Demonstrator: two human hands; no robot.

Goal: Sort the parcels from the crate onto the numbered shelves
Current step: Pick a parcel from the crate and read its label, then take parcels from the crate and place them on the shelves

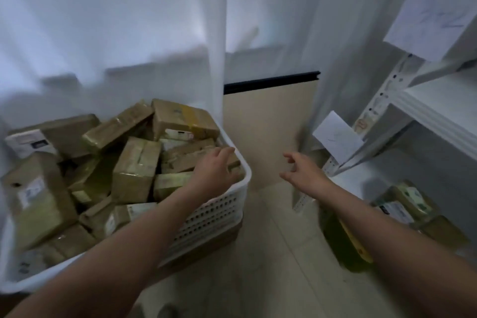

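Hanging across the back and left of the scene is a sheer white curtain [116, 20] in long folds. A white metal shelving unit [436, 103] is standing along the right edge, with a perforated upright slanting into view.

A white plastic crate [219, 214] with a perforated wall is sitting low on the left. It is brimming with brown cardboard parcels [136, 165] wrapped in clear tape, lying tilted and piled at all angles. Several are showing white shipping labels.

A pale tiled floor [271, 253] is showing between the crate and the shelves. A beige panel [268, 131] with a black top edge is standing behind it, in a gap in the curtain.

Low on the right, a few shelved parcels [405, 204] are lying together on the bottom shelf. A yellow-taped parcel [346, 242] is lying near them, partly hidden by the right forearm.

Both bare arms are reaching forward. The left hand [216, 168] is resting palm down on the parcels at the crate's far right corner, with fingers stretched out and not curling round any one box. The right hand [302, 170] is hovering in the air between the crate and the shelves, fingers loosely spread, holding nothing.

An upper paper sheet [433, 15] is hanging from a high shelf edge. A lower paper sheet [338, 137] is hanging from the shelf edge beneath. Their markings are too blurred to read.
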